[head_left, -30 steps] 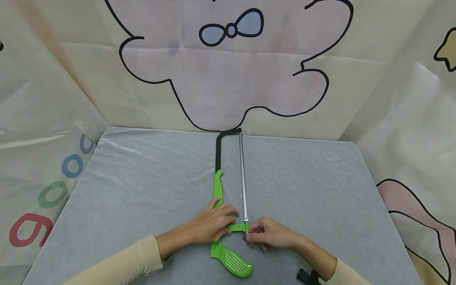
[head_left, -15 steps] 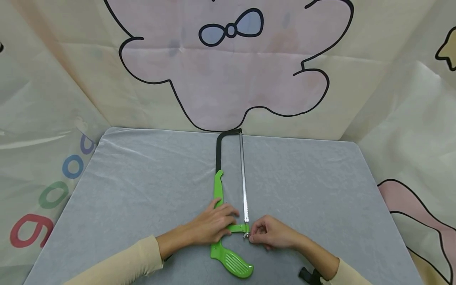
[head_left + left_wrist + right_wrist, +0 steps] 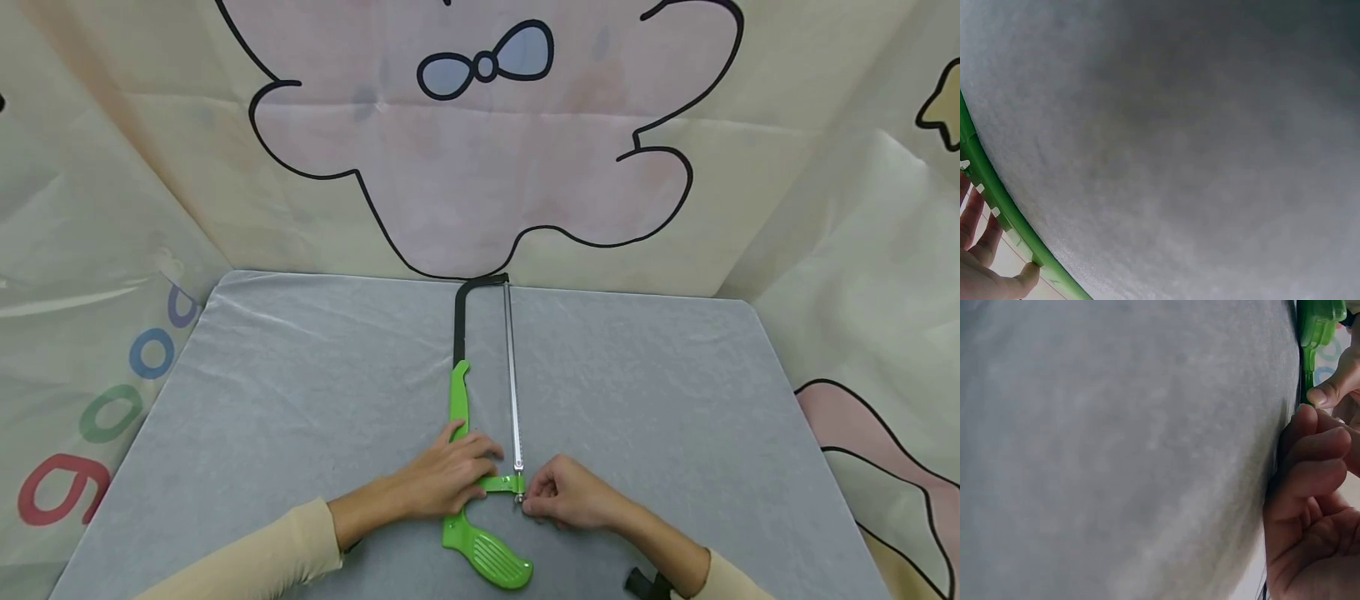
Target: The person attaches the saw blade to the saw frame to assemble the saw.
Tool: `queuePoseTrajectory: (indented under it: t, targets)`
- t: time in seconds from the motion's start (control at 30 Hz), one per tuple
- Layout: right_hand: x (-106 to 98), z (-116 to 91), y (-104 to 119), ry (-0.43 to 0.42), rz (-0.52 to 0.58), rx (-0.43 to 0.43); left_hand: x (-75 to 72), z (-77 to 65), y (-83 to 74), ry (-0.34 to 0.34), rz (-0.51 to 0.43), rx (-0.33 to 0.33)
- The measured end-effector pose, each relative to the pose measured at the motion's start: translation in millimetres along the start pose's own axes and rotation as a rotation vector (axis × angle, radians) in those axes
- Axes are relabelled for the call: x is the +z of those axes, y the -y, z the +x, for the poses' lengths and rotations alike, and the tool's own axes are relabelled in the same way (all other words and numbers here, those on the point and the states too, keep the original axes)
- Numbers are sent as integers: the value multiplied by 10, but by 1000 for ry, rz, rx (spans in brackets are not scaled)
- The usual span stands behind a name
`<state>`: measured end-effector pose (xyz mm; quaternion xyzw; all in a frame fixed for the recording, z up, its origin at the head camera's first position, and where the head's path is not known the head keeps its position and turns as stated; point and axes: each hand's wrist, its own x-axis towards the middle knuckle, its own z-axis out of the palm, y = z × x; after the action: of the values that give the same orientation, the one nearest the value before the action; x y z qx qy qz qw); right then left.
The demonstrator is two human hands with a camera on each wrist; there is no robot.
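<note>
The left hand [image 3: 444, 472] lies across the saw [image 3: 459, 396], its bent fingers and thumb holding the green frame down on the surface [image 3: 645, 375], with the handle [image 3: 495, 557] just nearer the person than this hand. The right hand [image 3: 568, 495] is mostly closed, its fingertips right beside the wing nut [image 3: 519, 499]; whether they pinch it cannot be told, and the blade [image 3: 513, 383] stretches away beyond both hands.

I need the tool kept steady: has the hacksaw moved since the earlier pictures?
No, not noticeably: in the head view, the hacksaw keeps its place on the table, its black end at the far edge.
</note>
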<state>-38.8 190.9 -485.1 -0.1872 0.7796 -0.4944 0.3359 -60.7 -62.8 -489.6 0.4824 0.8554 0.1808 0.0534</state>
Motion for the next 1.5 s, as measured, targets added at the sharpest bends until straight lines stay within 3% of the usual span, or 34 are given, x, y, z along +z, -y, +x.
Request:
queuePoseTrajectory:
  t: [0.47, 0.7, 1.07, 1.37, 1.5]
  targets:
    - [17, 41, 3, 79, 48, -22, -7, -10, -3, -9, -29, 6]
    - [-20, 24, -4, 130, 124, -32, -8, -9, -6, -14, -19, 6]
    - [-56, -5, -22, 147, 192, -60, 7, -4, 3, -43, -5, 24]
    - [-39, 13, -23, 61, 98, -16, 14, -6, 12, -48, 25, 26]
    - [-25, -5, 45, -5, -37, -15, 5, -8, 11, -45, 15, 25]
